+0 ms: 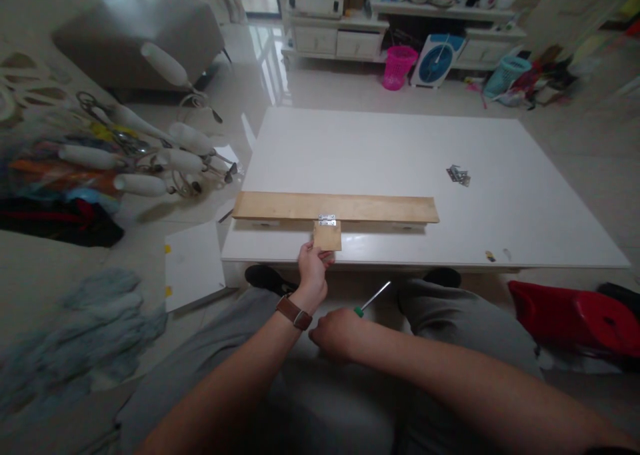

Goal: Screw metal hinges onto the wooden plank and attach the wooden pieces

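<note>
A long wooden board (335, 207) lies across the near side of a white table (380, 148). A small metal hinge (327, 220) joins it to a small wooden block (327, 235) at the table's front edge. My left hand (313, 275), with a brown watch on the wrist, pinches the block's lower left corner. My right hand (333, 332) is closed over my lap around a screwdriver (373, 300) with a green handle, its shaft pointing up and to the right.
A small pile of metal hinges (458, 174) lies on the table's right part, with tiny bits near the front right edge. A red object (570, 318) sits on the floor at right. White-handled tools (150, 155) and clutter lie at left. A pink basket (399, 66) and fan stand beyond.
</note>
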The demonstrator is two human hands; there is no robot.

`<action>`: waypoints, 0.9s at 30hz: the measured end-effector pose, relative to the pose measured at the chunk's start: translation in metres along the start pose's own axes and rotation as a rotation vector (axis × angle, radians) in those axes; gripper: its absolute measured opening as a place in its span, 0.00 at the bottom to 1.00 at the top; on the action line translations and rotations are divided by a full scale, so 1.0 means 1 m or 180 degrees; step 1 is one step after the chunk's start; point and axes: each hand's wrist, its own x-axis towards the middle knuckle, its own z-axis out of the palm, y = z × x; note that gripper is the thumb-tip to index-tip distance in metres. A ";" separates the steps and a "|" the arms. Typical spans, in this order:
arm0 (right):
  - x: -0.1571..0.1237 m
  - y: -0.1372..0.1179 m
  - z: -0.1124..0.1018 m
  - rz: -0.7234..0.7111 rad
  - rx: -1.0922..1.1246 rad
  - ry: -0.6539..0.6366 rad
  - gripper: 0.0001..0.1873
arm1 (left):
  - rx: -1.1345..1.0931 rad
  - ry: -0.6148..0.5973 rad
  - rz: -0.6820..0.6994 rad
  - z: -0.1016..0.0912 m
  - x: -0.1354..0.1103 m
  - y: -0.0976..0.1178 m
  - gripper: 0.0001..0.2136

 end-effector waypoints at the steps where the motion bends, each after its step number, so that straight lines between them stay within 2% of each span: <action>1: -0.001 0.000 0.000 0.0005 0.0011 0.0006 0.18 | 0.0003 -0.0002 0.0000 0.000 0.000 0.000 0.15; 27: 0.001 0.002 -0.002 0.0018 0.0005 -0.0108 0.20 | 0.0004 0.0044 -0.0002 -0.001 -0.001 0.004 0.12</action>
